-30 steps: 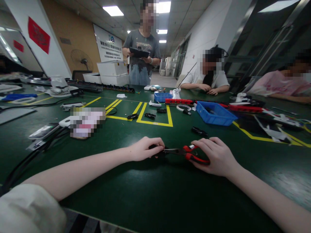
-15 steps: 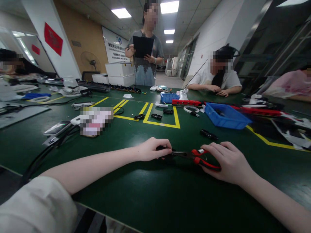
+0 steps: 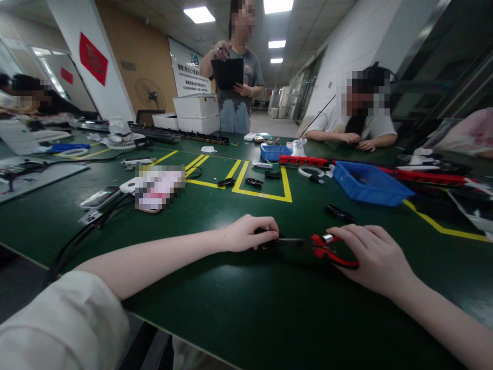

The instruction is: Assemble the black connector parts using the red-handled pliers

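My left hand (image 3: pixel 254 232) pinches a small black part (image 3: pixel 265 243) over the green table, its shape mostly hidden by the fingers. Red-handled pliers (image 3: pixel 323 247) reach left from my right hand (image 3: pixel 372 254), which is wrapped round their handles. The metal tips of the pliers meet the black part at my left fingertips. Just beyond my right hand lies another black piece (image 3: pixel 340 213). Several small black parts, one of them a clip-like piece (image 3: pixel 254 182), lie in and beside the yellow tape outline farther back.
Behind my right hand stands a blue bin (image 3: pixel 370 192); a smaller blue bin (image 3: pixel 275 152) is farther back. A phone (image 3: pixel 159 189), a white device (image 3: pixel 100 197) and black cables lie left. One person (image 3: pixel 241 72) stands opposite with a clipboard; others sit around the table.
The whole view has shifted, so table items appear farther right. Both hands keep their holds on the black part and pliers. The standing person has raised one hand to the clipboard's top.
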Motion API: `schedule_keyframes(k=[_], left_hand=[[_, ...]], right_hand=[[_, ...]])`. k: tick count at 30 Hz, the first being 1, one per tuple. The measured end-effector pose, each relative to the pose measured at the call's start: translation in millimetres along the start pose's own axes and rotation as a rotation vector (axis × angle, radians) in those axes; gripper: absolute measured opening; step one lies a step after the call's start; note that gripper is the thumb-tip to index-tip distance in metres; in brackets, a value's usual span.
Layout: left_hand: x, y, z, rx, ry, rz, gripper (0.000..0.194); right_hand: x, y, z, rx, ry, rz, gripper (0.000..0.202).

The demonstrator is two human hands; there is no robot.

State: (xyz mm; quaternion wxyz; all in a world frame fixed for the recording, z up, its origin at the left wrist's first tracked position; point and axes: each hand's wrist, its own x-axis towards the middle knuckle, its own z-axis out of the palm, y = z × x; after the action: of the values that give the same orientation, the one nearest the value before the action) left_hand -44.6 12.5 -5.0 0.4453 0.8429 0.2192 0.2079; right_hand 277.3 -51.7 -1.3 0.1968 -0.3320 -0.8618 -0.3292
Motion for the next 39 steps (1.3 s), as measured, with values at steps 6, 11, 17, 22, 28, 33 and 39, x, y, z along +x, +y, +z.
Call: schedule_keyframes(k=[6,11,17,22,28,33,39], left_hand=[[0,0,1.1,-0.019,0.008,0.015,0.024],[0,0,1.8,-0.022,0.018,0.007,0.023],[-3,4,0.7,0.085,0.019,0.051,0.024],[-4,6,2.3,0.144,0.021,0.023,0.044],[-2,1,2.8,0.305,0.095,0.066,0.03],[-1,-3,2.2,0.385,0.098,0.073,0.025],[0,-3,2.5,0.331,0.109,0.021,0.03]], right_hand=[[-1,0,1,0.023,-0.027,0.008,0.038],[-1,0,1,0.039,-0.048,0.005,0.04],[-2,1,2,0.071,-0.083,0.032,0.04],[-2,1,2,0.115,-0.094,0.085,0.039],[1,1,4,0.194,-0.184,0.162,0.037],[1,3,4,0.272,-0.266,0.236,0.037],[1,2,4,0.297,-0.232,0.299,0.04]])
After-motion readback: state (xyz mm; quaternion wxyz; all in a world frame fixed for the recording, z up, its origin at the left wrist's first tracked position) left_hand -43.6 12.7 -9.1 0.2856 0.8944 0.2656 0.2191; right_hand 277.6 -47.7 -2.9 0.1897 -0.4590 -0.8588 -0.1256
